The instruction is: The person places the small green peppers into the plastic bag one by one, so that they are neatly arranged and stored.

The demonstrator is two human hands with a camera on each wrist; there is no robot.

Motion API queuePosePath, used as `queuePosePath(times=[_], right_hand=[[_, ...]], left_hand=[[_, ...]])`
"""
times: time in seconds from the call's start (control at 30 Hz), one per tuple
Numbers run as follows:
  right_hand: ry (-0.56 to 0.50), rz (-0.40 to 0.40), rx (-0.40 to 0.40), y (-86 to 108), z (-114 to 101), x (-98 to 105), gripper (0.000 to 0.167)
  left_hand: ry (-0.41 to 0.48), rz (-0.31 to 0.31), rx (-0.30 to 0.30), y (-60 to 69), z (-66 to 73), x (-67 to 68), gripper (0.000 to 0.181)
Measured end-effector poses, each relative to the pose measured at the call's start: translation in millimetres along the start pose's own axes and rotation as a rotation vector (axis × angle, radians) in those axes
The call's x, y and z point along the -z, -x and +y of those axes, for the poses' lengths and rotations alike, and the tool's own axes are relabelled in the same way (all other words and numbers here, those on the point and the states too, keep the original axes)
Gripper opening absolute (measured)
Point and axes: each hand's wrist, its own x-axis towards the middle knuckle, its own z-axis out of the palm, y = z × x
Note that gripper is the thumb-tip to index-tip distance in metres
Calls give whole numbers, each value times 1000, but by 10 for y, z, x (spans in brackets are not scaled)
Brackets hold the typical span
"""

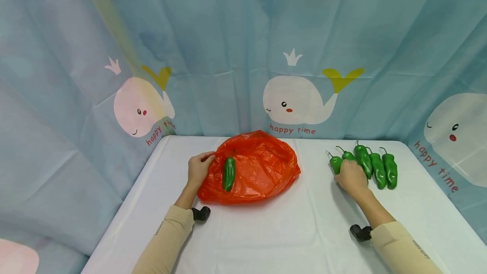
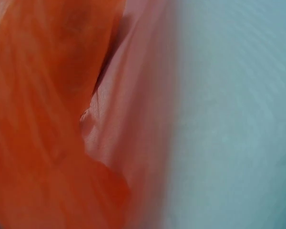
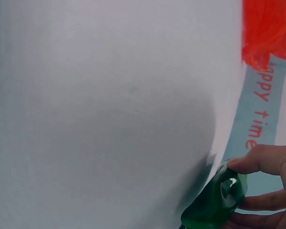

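A red plastic bag (image 1: 262, 168) lies spread on the white table, with one green pepper (image 1: 228, 174) on it near its left side. My left hand (image 1: 198, 170) pinches the bag's left edge between thumb and fingers; the left wrist view is filled mostly by blurred red plastic (image 2: 43, 114). At the right, my right hand (image 1: 351, 177) is over the leftmost peppers of a row. In the right wrist view, the thumb and fingers of this hand (image 3: 271, 186) grip a green pepper (image 3: 217, 198) from its sides.
More green peppers (image 1: 389, 170) lie side by side right of my right hand. A white cloth (image 1: 266, 236) covers the table. Behind it hangs a blue curtain (image 1: 220, 96) with whale prints. Black wrist devices (image 1: 201, 214) sit at both sleeve cuffs.
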Motion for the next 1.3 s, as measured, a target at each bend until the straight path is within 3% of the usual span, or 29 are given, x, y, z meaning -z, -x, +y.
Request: queuePosePath(times=[0.57,1.3], right_hand=[[-88,-22,10,14,-31,133,63],[-145,-96,-23,12,-38,181,61]], left_hand=[[-9,-7,24,17,-11,-9,26],[-18,8,13,11,17,-29,24]])
